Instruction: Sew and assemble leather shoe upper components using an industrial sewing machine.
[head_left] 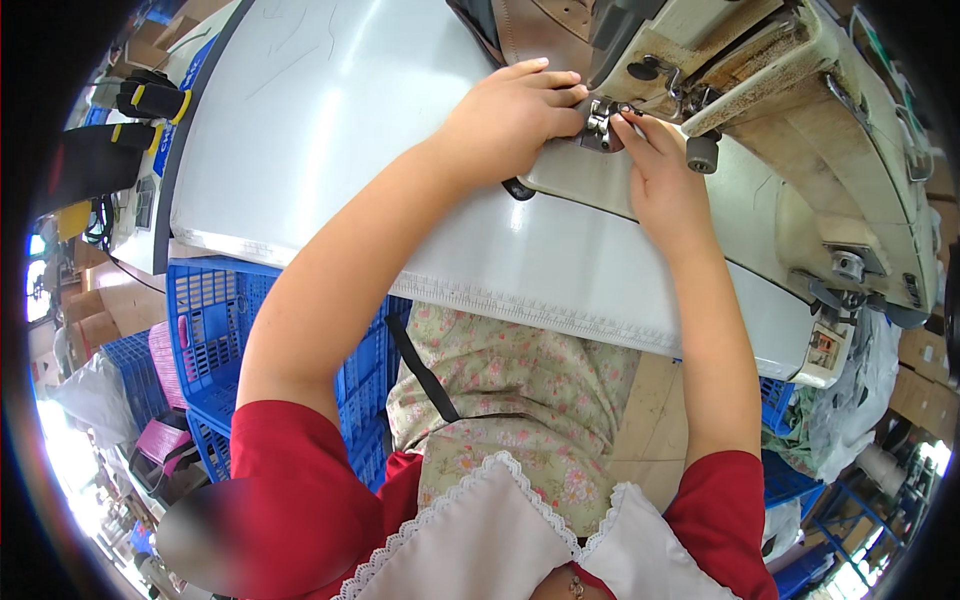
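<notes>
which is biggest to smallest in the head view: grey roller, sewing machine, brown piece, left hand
1. Sewing machine
2. Brown piece and left hand: too alike to rank
3. Grey roller

The top edge cuts off the brown piece [550, 35], and the pale sewing machine [840, 170] hides its right side from me. I cannot tell whether the left hand [515, 120] touches it. Beside the metal presser foot [600, 122], the right hand [668, 175] brings its fingers close together; anything between them is too small for me to make out. The marks on the ruler strip [520, 303] are too fine to read. A grey blur covers part of the red left sleeve [300, 470]. The white collar [480, 540] runs off the bottom edge.
</notes>
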